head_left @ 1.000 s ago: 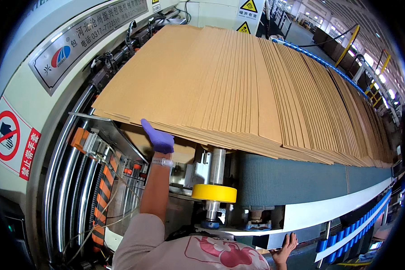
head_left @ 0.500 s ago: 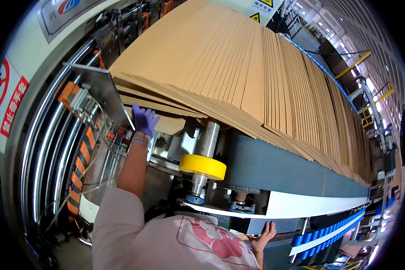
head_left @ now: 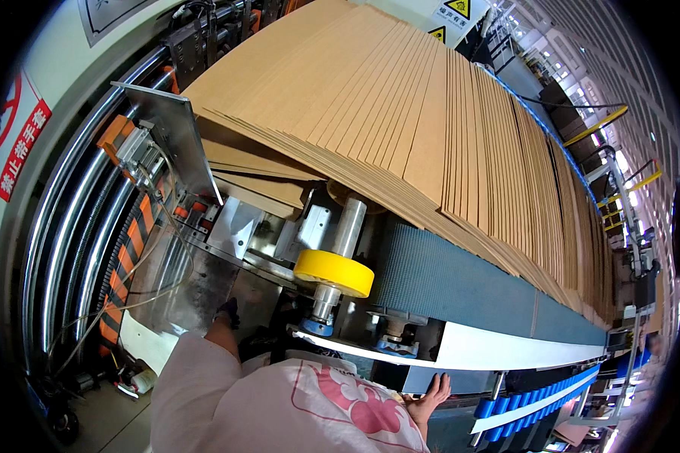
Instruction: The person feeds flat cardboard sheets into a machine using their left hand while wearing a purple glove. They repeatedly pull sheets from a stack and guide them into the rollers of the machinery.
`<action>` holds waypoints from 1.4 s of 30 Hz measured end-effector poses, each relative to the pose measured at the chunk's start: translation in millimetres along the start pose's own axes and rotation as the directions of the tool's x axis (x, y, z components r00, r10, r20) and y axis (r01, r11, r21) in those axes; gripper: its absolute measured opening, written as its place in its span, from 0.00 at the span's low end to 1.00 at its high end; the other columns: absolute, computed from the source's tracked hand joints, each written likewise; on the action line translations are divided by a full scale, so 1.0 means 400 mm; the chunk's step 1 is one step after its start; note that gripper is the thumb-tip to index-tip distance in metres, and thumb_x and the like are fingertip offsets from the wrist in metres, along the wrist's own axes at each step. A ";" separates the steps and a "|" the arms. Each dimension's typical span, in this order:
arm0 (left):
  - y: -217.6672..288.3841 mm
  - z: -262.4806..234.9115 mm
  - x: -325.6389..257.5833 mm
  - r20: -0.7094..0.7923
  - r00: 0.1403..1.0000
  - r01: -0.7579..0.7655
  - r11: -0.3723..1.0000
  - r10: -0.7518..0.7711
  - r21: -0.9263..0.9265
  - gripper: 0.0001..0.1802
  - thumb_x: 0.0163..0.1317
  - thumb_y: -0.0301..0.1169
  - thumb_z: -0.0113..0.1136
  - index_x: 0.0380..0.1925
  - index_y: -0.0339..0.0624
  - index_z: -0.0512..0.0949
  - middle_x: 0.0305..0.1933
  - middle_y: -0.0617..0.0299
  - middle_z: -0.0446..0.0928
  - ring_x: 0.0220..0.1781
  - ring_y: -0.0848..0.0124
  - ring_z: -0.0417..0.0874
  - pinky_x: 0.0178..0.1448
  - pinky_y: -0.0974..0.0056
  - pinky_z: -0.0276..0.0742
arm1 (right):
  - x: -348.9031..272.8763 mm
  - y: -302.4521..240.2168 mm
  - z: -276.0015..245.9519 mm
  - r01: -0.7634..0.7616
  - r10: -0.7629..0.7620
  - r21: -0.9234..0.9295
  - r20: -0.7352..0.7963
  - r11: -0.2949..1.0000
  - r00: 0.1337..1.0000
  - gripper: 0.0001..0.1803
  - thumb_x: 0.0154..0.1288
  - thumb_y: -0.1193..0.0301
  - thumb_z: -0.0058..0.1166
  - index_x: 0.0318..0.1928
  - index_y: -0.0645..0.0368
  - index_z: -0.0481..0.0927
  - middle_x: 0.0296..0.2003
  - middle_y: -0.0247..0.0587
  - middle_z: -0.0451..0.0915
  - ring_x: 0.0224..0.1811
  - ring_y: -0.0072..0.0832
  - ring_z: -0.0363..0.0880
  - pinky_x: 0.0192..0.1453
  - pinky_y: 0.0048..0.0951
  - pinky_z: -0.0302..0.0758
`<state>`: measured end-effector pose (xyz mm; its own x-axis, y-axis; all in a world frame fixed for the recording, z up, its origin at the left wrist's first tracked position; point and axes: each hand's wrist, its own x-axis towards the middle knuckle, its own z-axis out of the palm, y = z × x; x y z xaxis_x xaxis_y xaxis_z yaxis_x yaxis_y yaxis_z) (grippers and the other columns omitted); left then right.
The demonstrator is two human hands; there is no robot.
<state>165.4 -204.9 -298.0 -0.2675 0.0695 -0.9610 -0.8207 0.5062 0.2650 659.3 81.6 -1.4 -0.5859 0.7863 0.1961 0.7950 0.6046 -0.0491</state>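
Note:
My left hand (head_left: 228, 311) is low beside my body, below the metal machine bed; it looks dark there, and its finger shape cannot be made out. Nothing visible is held in it. On the other side, my bare right hand (head_left: 431, 396) rests with fingers apart at the edge of a grey panel (head_left: 449, 380) under the white side rail (head_left: 506, 345). In front of me, overlapping brown cardboard sheets (head_left: 340, 98) lie fanned along a dark green ribbed belt (head_left: 461, 279). Lower sheets (head_left: 257, 181) poke out beneath them, behind an upright metal plate (head_left: 174, 136).
A yellow wheel (head_left: 334, 273) sits on a steel shaft close to my body. Shiny rollers (head_left: 60, 249) and an orange-and-black striped guard (head_left: 128, 272) line the left. Blue rollers (head_left: 536, 400) stand at lower right, with yellow rails (head_left: 597, 124) farther off.
My left hand, in a purple glove, has come away from the lower cardboard sheets and dropped toward my body. The view has shifted slightly. My right hand stays at the panel.

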 end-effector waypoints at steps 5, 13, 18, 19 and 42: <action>0.031 0.007 0.004 -0.008 1.000 -0.029 0.989 0.028 -0.146 0.22 0.60 0.59 0.48 0.30 0.53 0.72 0.18 0.62 0.67 0.17 0.66 0.68 0.20 0.57 0.63 | -0.004 -0.003 -0.003 -0.007 0.006 0.030 0.016 1.000 1.000 0.56 0.38 0.46 0.66 0.66 0.59 0.57 0.66 0.58 0.54 0.69 0.55 0.47 0.70 0.58 0.40; 0.180 0.139 0.134 0.191 0.883 -0.420 0.903 0.430 -0.092 0.23 0.61 0.60 0.43 0.36 0.54 0.70 0.17 0.64 0.64 0.19 0.69 0.68 0.21 0.59 0.65 | 0.008 -0.009 -0.005 0.012 -0.011 0.064 -0.015 0.998 1.000 0.59 0.28 0.57 0.74 0.65 0.56 0.57 0.67 0.54 0.52 0.70 0.52 0.47 0.70 0.56 0.39; 0.371 0.167 0.070 0.351 0.780 -0.309 0.807 0.518 -0.504 0.44 0.53 0.68 0.47 0.60 0.49 0.58 0.50 0.53 0.68 0.48 0.58 0.72 0.48 0.49 0.69 | 0.010 0.009 0.007 0.021 -0.022 0.035 0.017 0.999 1.000 0.57 0.38 0.43 0.67 0.65 0.57 0.55 0.66 0.57 0.52 0.69 0.55 0.47 0.69 0.59 0.40; 0.454 0.256 -0.055 0.202 0.899 -0.256 0.841 0.389 -0.477 0.53 0.51 0.71 0.48 0.67 0.47 0.51 0.64 0.48 0.62 0.62 0.53 0.67 0.60 0.45 0.64 | -0.011 0.008 0.004 -0.012 0.012 0.013 0.017 1.000 1.000 0.57 0.38 0.43 0.67 0.65 0.57 0.55 0.66 0.58 0.52 0.69 0.56 0.47 0.69 0.60 0.40; 0.861 0.256 -0.068 0.409 0.858 -0.065 0.856 0.310 -0.513 0.64 0.43 0.78 0.45 0.69 0.42 0.46 0.71 0.37 0.47 0.71 0.44 0.50 0.71 0.48 0.49 | -0.005 0.007 -0.012 -0.043 0.043 -0.004 0.111 0.999 0.993 0.57 0.40 0.45 0.64 0.67 0.56 0.53 0.67 0.59 0.51 0.69 0.58 0.46 0.68 0.60 0.40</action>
<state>-58.4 55.5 -188.7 -0.2778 0.5684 -0.7745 -0.9442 -0.0128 0.3292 663.3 81.2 2.6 -0.5649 0.8209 0.0842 0.8200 0.5698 -0.0540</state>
